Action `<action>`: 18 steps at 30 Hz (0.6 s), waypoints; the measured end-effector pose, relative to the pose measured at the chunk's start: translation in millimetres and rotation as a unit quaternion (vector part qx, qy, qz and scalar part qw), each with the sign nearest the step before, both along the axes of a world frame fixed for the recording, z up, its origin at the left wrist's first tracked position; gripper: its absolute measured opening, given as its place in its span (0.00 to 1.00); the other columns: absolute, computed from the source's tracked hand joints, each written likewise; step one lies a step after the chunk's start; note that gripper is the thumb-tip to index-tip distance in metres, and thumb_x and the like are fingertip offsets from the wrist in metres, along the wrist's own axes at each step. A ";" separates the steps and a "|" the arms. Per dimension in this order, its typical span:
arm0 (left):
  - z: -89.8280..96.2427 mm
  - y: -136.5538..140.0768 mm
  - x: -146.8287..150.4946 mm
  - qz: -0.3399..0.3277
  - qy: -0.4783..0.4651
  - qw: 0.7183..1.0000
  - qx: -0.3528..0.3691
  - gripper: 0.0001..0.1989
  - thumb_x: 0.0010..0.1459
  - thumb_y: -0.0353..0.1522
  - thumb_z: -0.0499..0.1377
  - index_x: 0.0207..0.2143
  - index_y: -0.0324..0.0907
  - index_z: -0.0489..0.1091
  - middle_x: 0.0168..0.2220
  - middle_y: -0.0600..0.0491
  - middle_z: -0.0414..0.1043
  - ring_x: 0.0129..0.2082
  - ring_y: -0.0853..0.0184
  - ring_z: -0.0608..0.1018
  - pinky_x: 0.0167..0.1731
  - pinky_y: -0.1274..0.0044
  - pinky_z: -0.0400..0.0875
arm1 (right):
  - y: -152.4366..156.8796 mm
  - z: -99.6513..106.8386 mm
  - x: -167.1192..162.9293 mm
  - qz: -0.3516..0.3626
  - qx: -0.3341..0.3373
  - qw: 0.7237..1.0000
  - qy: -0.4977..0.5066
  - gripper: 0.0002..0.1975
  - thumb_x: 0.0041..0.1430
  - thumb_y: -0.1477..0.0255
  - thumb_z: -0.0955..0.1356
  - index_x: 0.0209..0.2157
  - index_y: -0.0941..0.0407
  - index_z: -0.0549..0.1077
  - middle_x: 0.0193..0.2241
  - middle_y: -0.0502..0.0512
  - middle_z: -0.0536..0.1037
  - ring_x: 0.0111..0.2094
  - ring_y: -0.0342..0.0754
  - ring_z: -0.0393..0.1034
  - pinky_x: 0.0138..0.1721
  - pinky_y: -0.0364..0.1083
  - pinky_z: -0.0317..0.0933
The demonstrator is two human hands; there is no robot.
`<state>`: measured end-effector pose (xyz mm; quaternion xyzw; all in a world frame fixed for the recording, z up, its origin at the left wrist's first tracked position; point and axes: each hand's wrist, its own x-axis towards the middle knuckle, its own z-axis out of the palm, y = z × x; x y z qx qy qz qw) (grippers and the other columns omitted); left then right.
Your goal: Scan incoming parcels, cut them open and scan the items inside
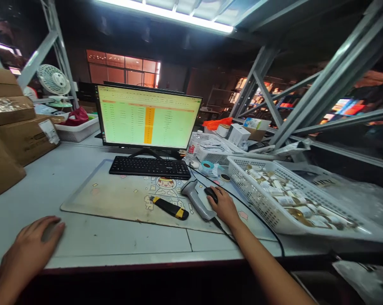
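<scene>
My right hand rests over a black computer mouse on the desk mat, its fingers curved round the mouse. Just left of it lies a grey barcode scanner with a dark cable. A black and yellow utility knife lies farther left on the mat. My left hand lies on the bare tabletop near the front edge, thumb apart from the fingers, holding nothing. Behind the mat's middle sit a black keyboard and a lit monitor showing a table with an orange column.
A white basket of small labelled bottles stands on the right. Behind the mouse are a tape roll and a plastic bottle. Cardboard boxes and a white basket stand left. Metal shelf posts rise around the table.
</scene>
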<state>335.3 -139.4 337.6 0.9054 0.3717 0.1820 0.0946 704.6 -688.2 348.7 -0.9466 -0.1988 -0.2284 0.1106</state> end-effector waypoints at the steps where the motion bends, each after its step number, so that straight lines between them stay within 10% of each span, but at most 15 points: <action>1: 8.1 -7.4 0.2 -0.007 -0.003 1.000 -0.020 0.28 0.64 0.51 0.45 0.51 0.47 0.74 0.55 0.53 0.77 0.56 0.53 0.75 0.60 0.64 0.69 | -1.5 -1.8 2.2 0.013 0.008 1.000 -0.007 0.24 0.68 0.62 0.62 0.59 0.58 0.71 0.59 0.66 0.72 0.56 0.62 0.69 0.56 0.59 0.65; 18: 25.3 -31.0 -0.7 -0.027 -0.070 0.996 -0.040 0.28 0.64 0.49 0.47 0.50 0.41 0.76 0.55 0.47 0.76 0.58 0.52 0.73 0.59 0.63 0.69 | -8.6 -8.7 19.5 0.099 0.043 0.994 -0.004 0.25 0.66 0.53 0.60 0.54 0.54 0.72 0.55 0.64 0.75 0.54 0.62 0.72 0.56 0.60 0.66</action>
